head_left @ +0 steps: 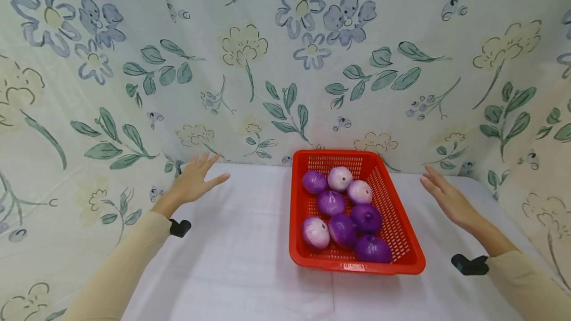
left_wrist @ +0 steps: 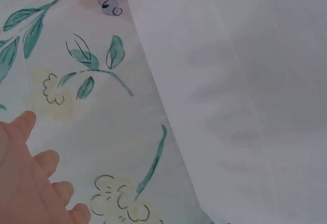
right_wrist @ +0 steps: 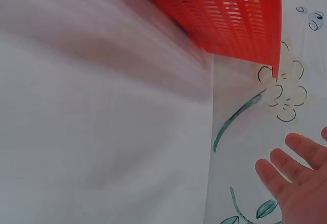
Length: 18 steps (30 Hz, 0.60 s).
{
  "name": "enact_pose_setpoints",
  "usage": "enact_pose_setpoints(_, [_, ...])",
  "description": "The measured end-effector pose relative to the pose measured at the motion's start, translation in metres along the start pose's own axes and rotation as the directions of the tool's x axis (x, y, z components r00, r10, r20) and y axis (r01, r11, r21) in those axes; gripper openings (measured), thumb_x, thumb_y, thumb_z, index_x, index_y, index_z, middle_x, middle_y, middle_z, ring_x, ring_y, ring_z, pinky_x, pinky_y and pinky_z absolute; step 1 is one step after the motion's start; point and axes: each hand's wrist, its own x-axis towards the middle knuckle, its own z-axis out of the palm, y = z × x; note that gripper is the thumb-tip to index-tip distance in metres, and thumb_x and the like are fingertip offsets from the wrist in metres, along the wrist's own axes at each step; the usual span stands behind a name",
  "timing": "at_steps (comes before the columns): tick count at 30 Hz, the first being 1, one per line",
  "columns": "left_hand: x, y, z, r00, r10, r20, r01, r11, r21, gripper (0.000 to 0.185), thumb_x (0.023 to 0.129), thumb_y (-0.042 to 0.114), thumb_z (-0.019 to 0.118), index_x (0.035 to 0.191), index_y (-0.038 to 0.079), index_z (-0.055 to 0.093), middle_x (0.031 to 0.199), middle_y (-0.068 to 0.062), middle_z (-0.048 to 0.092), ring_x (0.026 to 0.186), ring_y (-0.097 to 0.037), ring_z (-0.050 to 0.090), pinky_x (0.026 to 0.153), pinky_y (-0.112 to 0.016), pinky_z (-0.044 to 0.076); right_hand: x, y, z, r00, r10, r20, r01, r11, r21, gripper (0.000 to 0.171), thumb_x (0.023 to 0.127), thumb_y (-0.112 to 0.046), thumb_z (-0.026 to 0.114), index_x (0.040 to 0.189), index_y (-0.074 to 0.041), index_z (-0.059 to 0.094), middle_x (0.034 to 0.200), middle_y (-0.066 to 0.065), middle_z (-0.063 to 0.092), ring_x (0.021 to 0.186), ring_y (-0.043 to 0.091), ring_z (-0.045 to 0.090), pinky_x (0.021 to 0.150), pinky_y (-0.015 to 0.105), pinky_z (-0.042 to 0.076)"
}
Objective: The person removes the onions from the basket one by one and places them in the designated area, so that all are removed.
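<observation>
Left of frame: left hand [head_left: 193, 182], fingers extended, holding nothing. Centre-right: red basket [head_left: 352, 265] of purple onions [head_left: 342, 230] on the desk [head_left: 236, 241] (untouched). Right: right hand [head_left: 452, 204], fingers straight, unoccupied. Looks like a no-contact step; gripping the basket would call for moving inward.

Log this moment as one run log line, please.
red perforated basket: on white tabletop | red onions: inside basket | left hand: open, empty, left of basket | right hand: open, empty, right of basket
</observation>
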Motion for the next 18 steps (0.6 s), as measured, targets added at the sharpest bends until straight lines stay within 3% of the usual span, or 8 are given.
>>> enact_pose_setpoints(5, [0.005, 0.023, -0.002, 0.999, 0.05, 0.016, -0.049, 0.998, -0.044, 0.089, 0.092, 0.075, 0.042, 0.162, 0.028, 0.012, 0.166, -0.01, -0.001, 0.148, -0.043, -0.008, 0.106, -0.079, 0.004, -0.004, -0.011, 0.012, 0.999, -0.039, -0.036, 0.043, 0.995, 0.092, 0.072, 0.108, -0.041, 0.031, 0.157, 0.002, 0.001, 0.149, 0.042, 0.025, 0.129, 0.059, 0.034, 0.096, 0.067, 0.042])
enact_pose_setpoints(8, [0.008, 0.038, -0.003, 0.995, 0.092, 0.027, -0.09, 0.994, -0.057, 0.088, 0.092, 0.074, 0.044, 0.161, 0.031, 0.011, 0.167, -0.007, -0.002, 0.149, -0.04, -0.008, 0.105, -0.079, 0.009, -0.006, -0.015, 0.02, 0.995, -0.061, -0.074, 0.071, 0.988, 0.136, 0.068, 0.109, -0.038, 0.032, 0.156, 0.005, 0.008, 0.144, 0.04, 0.037, 0.122, 0.052, 0.045, 0.087, 0.046, 0.056])
enact_pose_setpoints(11, [0.011, 0.052, -0.003, 0.989, 0.142, 0.031, -0.14, 0.988, -0.062, 0.088, 0.092, 0.073, 0.045, 0.161, 0.032, 0.012, 0.167, -0.006, -0.001, 0.15, -0.038, -0.006, 0.105, -0.079, 0.011, -0.008, -0.018, 0.027, 0.993, -0.059, -0.104, 0.079, 0.977, 0.196, 0.067, 0.109, -0.037, 0.033, 0.155, 0.008, 0.014, 0.138, 0.039, 0.044, 0.11, 0.038, 0.058, 0.076, 0.029, 0.058])
enact_pose_setpoints(16, [0.012, 0.075, -0.003, 0.979, 0.202, 0.041, -0.199, 0.977, -0.076, 0.088, 0.09, 0.074, 0.047, 0.161, 0.033, 0.014, 0.167, -0.002, 0.001, 0.151, -0.035, -0.006, 0.105, -0.078, 0.013, -0.012, -0.019, 0.039, 0.995, -0.014, -0.097, 0.043, 0.953, 0.299, 0.069, 0.108, -0.04, 0.037, 0.153, 0.009, 0.018, 0.134, 0.038, 0.046, 0.091, 0.007, 0.062, 0.073, 0.029, 0.059])
enact_pose_setpoints(18, [0.012, 0.085, -0.004, 0.974, 0.222, 0.052, -0.216, 0.972, -0.09, 0.088, 0.09, 0.074, 0.048, 0.16, 0.035, 0.014, 0.167, 0.001, 0.0, 0.151, -0.033, -0.007, 0.107, -0.077, 0.012, -0.014, -0.02, 0.044, 0.997, 0.011, -0.083, 0.017, 0.942, 0.335, 0.07, 0.108, -0.041, 0.037, 0.154, 0.009, 0.018, 0.134, 0.038, 0.046, 0.088, 0.004, 0.061, 0.073, 0.027, 0.058])
